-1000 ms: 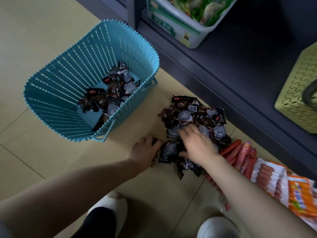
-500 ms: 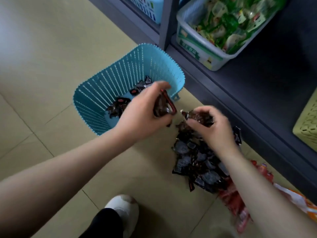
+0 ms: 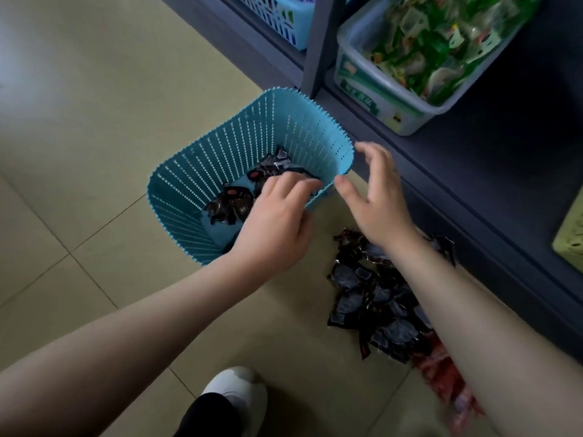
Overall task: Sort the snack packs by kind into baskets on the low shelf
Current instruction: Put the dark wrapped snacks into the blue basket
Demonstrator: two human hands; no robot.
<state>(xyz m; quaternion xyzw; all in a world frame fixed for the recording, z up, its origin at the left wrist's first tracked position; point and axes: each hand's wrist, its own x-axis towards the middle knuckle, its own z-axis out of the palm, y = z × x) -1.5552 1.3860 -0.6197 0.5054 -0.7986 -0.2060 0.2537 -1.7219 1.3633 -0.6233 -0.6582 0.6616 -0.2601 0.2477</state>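
Left hand [image 3: 277,222] hovering over teal basket [image 3: 195,184], fingers loosely spread, holding nothing. Right hand [image 3: 375,197] splaying wide beside rim. Some dark snack packs [image 3: 233,200] lying below left fingertips; larger pile [image 3: 375,307] waiting behind right wrist. Sorting seemingly under halfway.

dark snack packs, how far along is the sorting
Done: some dark foil snack packs lie in the teal slatted plastic basket. In hand: left hand over the basket, right hand open beside it. Left: the floor pile of dark packs, red sausage packs, shelving the basket.
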